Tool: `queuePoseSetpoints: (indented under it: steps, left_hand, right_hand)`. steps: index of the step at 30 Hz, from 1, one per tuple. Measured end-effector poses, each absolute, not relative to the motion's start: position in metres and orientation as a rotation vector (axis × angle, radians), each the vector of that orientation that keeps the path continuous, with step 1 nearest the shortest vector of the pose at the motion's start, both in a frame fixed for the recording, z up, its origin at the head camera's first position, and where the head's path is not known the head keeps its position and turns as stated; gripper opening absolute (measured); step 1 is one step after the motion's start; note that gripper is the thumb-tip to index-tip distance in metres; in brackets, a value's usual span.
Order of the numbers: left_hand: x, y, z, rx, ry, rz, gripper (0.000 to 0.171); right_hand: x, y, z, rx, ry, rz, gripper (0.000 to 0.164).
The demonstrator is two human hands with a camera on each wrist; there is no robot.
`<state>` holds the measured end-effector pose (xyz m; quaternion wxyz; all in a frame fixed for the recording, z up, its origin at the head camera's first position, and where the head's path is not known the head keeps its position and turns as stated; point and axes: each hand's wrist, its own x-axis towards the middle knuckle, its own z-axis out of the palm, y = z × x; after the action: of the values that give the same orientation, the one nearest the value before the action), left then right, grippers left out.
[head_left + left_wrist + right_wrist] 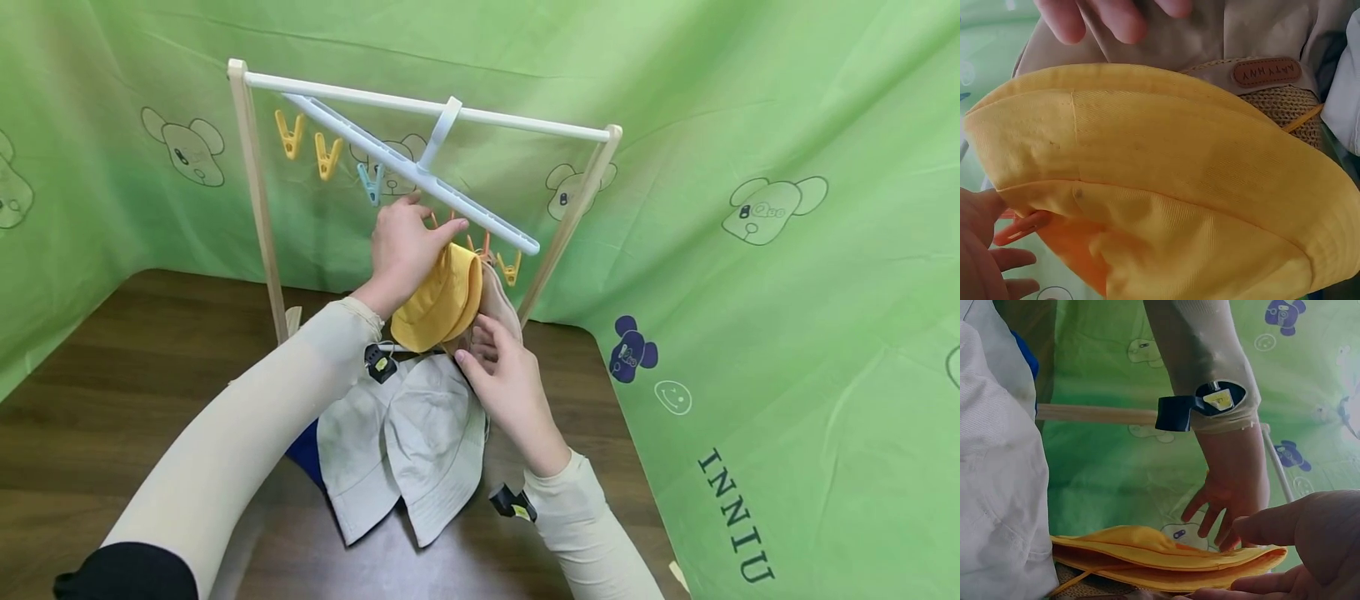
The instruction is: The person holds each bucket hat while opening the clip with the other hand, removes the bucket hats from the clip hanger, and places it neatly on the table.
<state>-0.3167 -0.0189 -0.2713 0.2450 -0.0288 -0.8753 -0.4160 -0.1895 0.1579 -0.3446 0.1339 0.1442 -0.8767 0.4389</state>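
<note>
A yellow bucket hat [435, 304] hangs folded from an orange clip [1022, 228] under a pale blue hanger [420, 171]. My left hand [405, 246] is at the hat's upper edge, around the orange clip, with thumb and fingers spread. In the right wrist view, the left hand's fingers [1210, 512] look loose above the hat. My right hand [510, 375] is beside the beige hat [498, 300] with relaxed fingers; in the left wrist view, its fingertips [1122, 22] are apart from the yellow hat. A brown label [1266, 72] marks the beige hat.
The hanger hooks over a white bar [337, 87] on a wooden-legged rack [255, 183]. Yellow clips [327, 157] and a blue clip [371, 183] dangle at left, another yellow clip [508, 268] at right. White hats [435, 442] and something blue [306, 454] are lower down.
</note>
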Motion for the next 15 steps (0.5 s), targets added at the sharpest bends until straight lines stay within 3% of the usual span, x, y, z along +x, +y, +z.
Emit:
queuePoseSetpoints:
  steps: [7, 15]
  left_hand:
    - [-0.321, -0.023, -0.273, -0.131, -2.349, -1.225, 0.054]
    - [-0.326, -0.027, -0.275, -0.094, -2.342, -1.376, 0.042]
  right_hand:
    - [-0.195, 0.161, -0.345, 0.385, -2.593, 1.188, 0.055]
    - [-0.207, 0.164, -0.346, 0.396, -2.656, 1.033, 0.063]
